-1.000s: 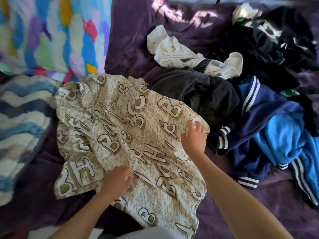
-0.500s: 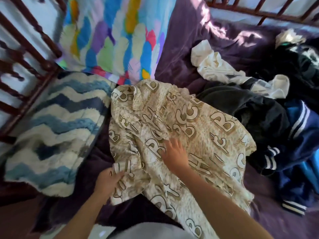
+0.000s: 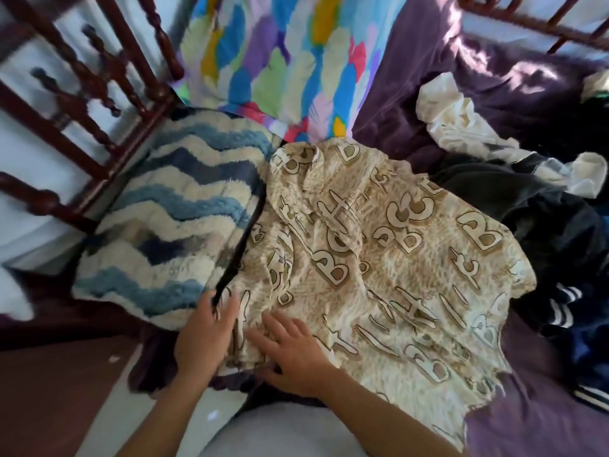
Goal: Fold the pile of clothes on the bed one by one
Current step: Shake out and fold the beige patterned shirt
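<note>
1. The beige lettered garment lies spread and rumpled across the near middle of the bed, on the purple sheet. Its right edge lies over the pile of clothes, hiding whatever is beneath it
2. The right hand lies flat on the near-left part of that garment, fingers straight, spread and pointing left. Its grip is apart and clamps nothing
3. The left hand sits just left of it, at the garment's left edge, with its fingertips at the near end of a dark strip. Motion blur smears the fingers, so I cannot tell whether this grip pinches the strip, pinches the cloth, or only rests on them
4. The strip runs far-to-near along the line where the garment meets the zigzag blanket. Whether it belongs to the garment cannot be made out
5. In the pile on the right, a cream garment lies farthest, a black garment nearer, and a navy striped garment at the right. They overlap, so their shapes are unclear, and the frame's right edge cuts off the navy one
6. The blanket's right edge disappears under the beige garment. The colourful pillow behind it is cut off at the top
7. The wooden rails at the far left are blurred
</note>
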A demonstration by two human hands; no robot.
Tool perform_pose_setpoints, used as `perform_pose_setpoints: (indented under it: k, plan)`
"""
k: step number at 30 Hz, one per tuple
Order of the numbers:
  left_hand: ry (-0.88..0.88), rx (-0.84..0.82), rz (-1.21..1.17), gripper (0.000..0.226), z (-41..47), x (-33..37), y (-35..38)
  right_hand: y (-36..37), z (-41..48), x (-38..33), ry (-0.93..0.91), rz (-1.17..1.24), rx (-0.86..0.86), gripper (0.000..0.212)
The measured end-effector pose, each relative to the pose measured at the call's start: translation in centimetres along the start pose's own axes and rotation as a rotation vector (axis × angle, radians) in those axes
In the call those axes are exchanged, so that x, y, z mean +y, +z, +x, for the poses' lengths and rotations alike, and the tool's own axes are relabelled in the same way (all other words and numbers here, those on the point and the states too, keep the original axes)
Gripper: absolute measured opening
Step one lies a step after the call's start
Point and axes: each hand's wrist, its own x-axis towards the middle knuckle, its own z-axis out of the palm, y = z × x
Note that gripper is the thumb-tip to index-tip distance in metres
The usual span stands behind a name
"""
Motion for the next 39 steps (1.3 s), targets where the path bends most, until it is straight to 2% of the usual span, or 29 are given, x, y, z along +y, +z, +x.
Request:
perform_pose_setpoints:
  k: [3,5,7,9,11,12,14,15,17,19,20,22,23,25,27,29,31,33,35,37,39]
  plan:
    - [0.123,0.037,-0.003,0.066,-0.9,0.3,-0.7,-0.4,1.0,-1.9,0.040,0.276,0.038,0.068]
    - [0.158,0.032,-0.121,0.069,-1.0,-0.3,-1.7,-1.0,1.5,-2.7,0.228,0.673,0.096,0.067]
    - [0.238,0.017,-0.227,0.062,-1.0,-1.6,-2.6,-1.9,1.9,-3.1,0.386,1.062,0.194,0.059]
    - [0.288,-0.154,-0.303,0.052,-1.5,-2.6,-3.3,-2.9,2.6,-3.2,0.430,1.274,0.239,0.052]
    - [0.247,-0.313,-0.342,0.049,-1.9,-2.9,-2.7,-4.1,3.5,-3.7,0.354,1.409,0.170,0.053]
    - [0.227,-0.290,-0.379,0.048,-1.8,-3.1,-2.0,-4.7,3.8,-4.3,0.293,1.472,0.125,0.056]
    - [0.172,-0.061,-0.470,0.035,-1.7,-2.9,-1.2,-6.0,4.4,-5.0,0.228,1.609,0.063,0.060]
    - [0.103,0.043,-0.552,0.024,-1.5,-2.9,-1.3,-6.4,4.4,-5.0,0.220,1.660,0.067,0.060]
    - [-0.070,0.106,-0.880,0.016,-1.0,-3.6,-2.2,-6.7,4.0,-4.4,0.233,1.697,0.181,0.057]
    - [-0.208,0.094,-1.164,0.022,-0.3,-5.0,-4.1,-6.1,3.2,-3.1,0.346,1.498,0.293,0.050]
    - [-0.221,0.101,-1.213,0.027,0.2,-5.6,-5.1,-5.6,2.7,-2.5,0.408,1.250,0.303,0.049]
    - [-0.243,0.066,-1.335,0.035,1.2,-6.1,-6.7,-3.6,1.9,-1.3,0.409,0.614,0.220,0.057]
    - [-0.277,0.043,-1.393,0.035,1.9,-6.3,-7.0,-2.3,1.5,-0.9,0.365,0.380,0.148,0.067]
    - [-0.371,0.028,-1.376,0.036,3.2,-6.7,-7.0,0.1,1.2,-0.9,0.299,0.095,0.030,0.084]
    - [-0.427,0.000,-1.355,0.040,3.8,-6.5,-6.6,2.1,1.3,-1.1,0.350,-0.033,-0.017,0.088]
    - [-0.381,-0.037,-1.319,0.039,3.5,-6.4,-6.2,2.9,1.2,-0.9,0.467,-0.058,-0.003,0.096]
    - [-0.372,-0.072,-1.321,0.033,3.1,-6.4,-5.5,2.8,0.8,-0.1,0.505,-0.053,0.026,0.100]
    - [-0.256,-0.085,-1.136,0.027,2.4,-6.0,-5.0,2.2,0.5,0.9,0.453,-0.065,0.049,0.098]
    - [-0.197,0.008,-0.928,0.019,2.3,-5.5,-5.0,1.4,0.3,1.7,0.376,-0.087,0.055,0.097]
    - [-0.250,0.062,-0.918,0.021,2.7,-5.3,-5.3,1.1,0.2,2.0,0.319,-0.124,0.036,0.097]
    - [-0.284,0.053,-1.005,0.020,2.3,-5.0,-5.6,1.2,0.1,2.0,0.307,-0.129,0.017,0.095]
